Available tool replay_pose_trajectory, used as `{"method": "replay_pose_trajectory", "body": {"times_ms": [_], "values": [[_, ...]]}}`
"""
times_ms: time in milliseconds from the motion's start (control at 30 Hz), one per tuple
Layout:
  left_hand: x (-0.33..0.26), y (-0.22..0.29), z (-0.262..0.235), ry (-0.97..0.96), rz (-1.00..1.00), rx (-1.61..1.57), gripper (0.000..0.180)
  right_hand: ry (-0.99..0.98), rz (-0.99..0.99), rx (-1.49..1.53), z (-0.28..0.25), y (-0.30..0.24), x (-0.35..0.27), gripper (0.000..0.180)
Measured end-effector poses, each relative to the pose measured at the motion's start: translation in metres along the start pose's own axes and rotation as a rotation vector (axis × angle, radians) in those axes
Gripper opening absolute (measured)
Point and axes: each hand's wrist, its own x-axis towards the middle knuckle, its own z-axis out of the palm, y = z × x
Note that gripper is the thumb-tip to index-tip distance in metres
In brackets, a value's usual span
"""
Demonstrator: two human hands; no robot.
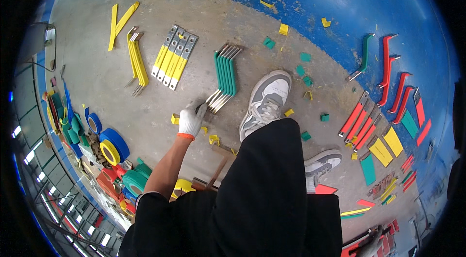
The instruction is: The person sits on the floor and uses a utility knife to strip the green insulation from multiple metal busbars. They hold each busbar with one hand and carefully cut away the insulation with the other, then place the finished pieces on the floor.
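White glove (191, 120) with orange cuff, black clothes, grey-white sneakers (266, 104).

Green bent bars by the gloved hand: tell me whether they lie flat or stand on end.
Flat. The green bent bars lie side by side on the concrete floor, their bare metal ends toward the left hand, which touches them.

A single head-worn fisheye view looks steeply down from standing height onto a concrete floor (121, 68), well above it. The wearer's dark-clad leg (272, 184) fills the near centre, with the gloved left hand (191, 120) reaching in from the near left. Straight edges bow toward the rim; a blue painted floor strip (369, 0) curves across the far right
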Motion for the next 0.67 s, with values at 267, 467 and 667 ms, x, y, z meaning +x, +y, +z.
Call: {"method": "replay_pose_trajectory", "body": {"times_ms": [267,467,667], "values": [[-0.001,-0.001,0.006,0.079,-0.036,-0.051,0.023,-0.421,-0.15,-0.152,0.011,0.021,0.023,0.028],[0.0,-0.006,0.007,0.231,-0.048,0.095,0.019,-0.356,-0.063,-0.114,0.011,0.017,0.03,0.027],[0.001,0.022,0.0,0.307,0.167,0.305,0.016,-0.366,-0.105,-0.138,0.007,0.035,0.041,0.028]]}}
